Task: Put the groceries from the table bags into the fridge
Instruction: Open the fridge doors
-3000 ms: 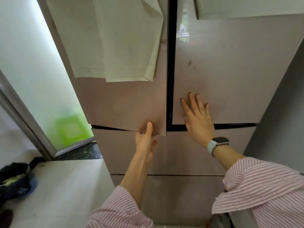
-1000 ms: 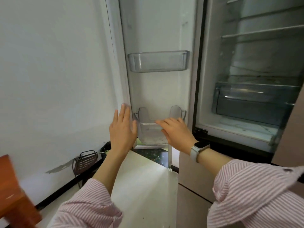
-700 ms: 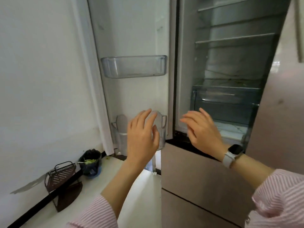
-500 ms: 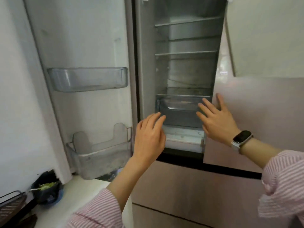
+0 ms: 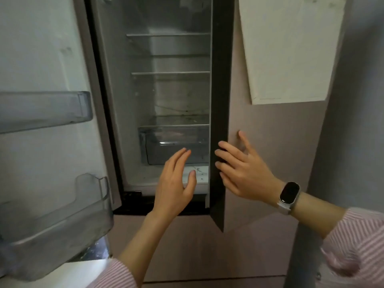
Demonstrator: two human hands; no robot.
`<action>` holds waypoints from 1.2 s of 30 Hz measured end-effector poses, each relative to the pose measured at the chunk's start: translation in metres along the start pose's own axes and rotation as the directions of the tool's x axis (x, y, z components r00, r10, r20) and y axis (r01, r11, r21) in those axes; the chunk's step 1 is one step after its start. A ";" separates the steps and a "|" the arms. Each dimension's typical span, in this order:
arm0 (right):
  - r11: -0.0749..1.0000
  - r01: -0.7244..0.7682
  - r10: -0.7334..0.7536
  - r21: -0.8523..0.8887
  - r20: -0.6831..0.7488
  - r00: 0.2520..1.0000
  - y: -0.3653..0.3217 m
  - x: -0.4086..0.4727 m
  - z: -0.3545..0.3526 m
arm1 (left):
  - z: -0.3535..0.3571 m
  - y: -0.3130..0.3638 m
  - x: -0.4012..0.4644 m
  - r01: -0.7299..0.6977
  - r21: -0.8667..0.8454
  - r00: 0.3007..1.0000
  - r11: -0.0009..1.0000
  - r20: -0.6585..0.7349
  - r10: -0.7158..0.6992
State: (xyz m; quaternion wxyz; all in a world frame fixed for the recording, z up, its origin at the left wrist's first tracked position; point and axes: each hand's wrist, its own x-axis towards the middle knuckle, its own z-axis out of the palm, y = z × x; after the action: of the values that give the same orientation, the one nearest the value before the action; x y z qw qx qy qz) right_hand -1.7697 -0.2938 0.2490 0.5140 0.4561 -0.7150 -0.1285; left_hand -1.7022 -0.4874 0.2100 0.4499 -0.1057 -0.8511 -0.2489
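Observation:
The fridge stands in front of me with its left door swung wide and its right door a little ajar. Inside are bare glass shelves and a clear crisper drawer. My left hand hovers open in front of the lower fridge opening, holding nothing. My right hand has its fingertips on the dark inner edge of the right door, thumb on the door's pink face. No groceries or bags are in view.
Two clear door bins hang on the open left door. White paper is stuck on the right door. Pink drawer fronts lie below. A grey wall runs along the right.
The fridge went from both doors shut to the left door swung fully open. My view turned right from that door to the interior, and my right hand moved onto the right door's edge.

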 end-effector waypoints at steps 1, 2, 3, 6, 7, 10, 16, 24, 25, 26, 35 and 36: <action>0.995 -0.036 0.044 0.089 -0.091 0.995 0.000 -0.011 -0.008 | 0.005 0.009 0.003 -0.040 -0.039 0.999 0.998 0.031 0.041; 0.983 -0.066 0.095 0.169 -0.173 0.980 -0.002 -0.022 -0.015 | 0.010 0.019 0.007 -0.084 -0.079 0.994 0.993 0.061 0.089; 0.971 -0.095 0.147 0.217 -0.235 0.961 -0.003 -0.032 -0.023 | 0.016 0.031 0.012 -0.126 -0.120 0.987 0.985 0.084 0.136; 0.955 -0.188 0.252 0.230 -0.289 0.924 -0.005 -0.065 -0.045 | 0.037 0.066 0.019 -0.174 -0.263 0.962 0.949 0.159 0.221; 0.949 -0.211 0.274 0.233 -0.283 0.919 -0.003 -0.077 -0.052 | 0.044 0.077 0.017 -0.184 -0.306 0.952 0.934 0.180 0.247; 0.930 -0.302 0.349 0.211 -0.239 0.906 0.009 -0.113 -0.080 | 0.060 0.109 0.008 -0.294 -0.349 0.915 0.890 0.168 0.368; 0.782 -0.597 0.622 0.180 -0.164 0.766 0.026 -0.182 -0.123 | 0.097 0.173 0.006 -0.577 -0.285 0.797 0.765 0.009 0.604; 0.393 -0.882 0.912 0.259 0.014 0.411 0.066 -0.216 -0.140 | 0.156 0.248 0.041 -0.552 -0.162 0.800 0.818 0.171 0.575; 0.361 -0.897 0.922 0.256 0.044 0.384 0.073 -0.221 -0.139 | 0.164 0.256 0.043 -0.568 -0.142 0.789 0.810 0.184 0.586; 0.334 -0.906 0.929 0.259 0.073 0.363 0.080 -0.225 -0.138 | 0.172 0.262 0.045 -0.574 -0.132 0.785 0.808 0.190 0.589; 0.294 -0.920 0.903 0.258 0.240 0.356 0.109 -0.252 -0.143 | 0.196 0.290 0.045 -0.535 -0.148 0.802 0.832 0.222 0.555; 0.305 -0.920 0.907 0.245 0.219 0.359 0.105 -0.254 -0.144 | 0.194 0.289 0.042 -0.530 -0.153 0.803 0.834 0.225 0.551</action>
State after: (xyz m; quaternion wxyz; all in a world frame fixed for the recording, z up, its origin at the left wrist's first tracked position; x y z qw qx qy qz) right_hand -1.6871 0.0041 0.2241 0.3983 0.0463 -0.8669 0.2962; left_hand -1.7482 -0.1416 0.2480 0.3819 -0.3940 -0.8259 -0.1294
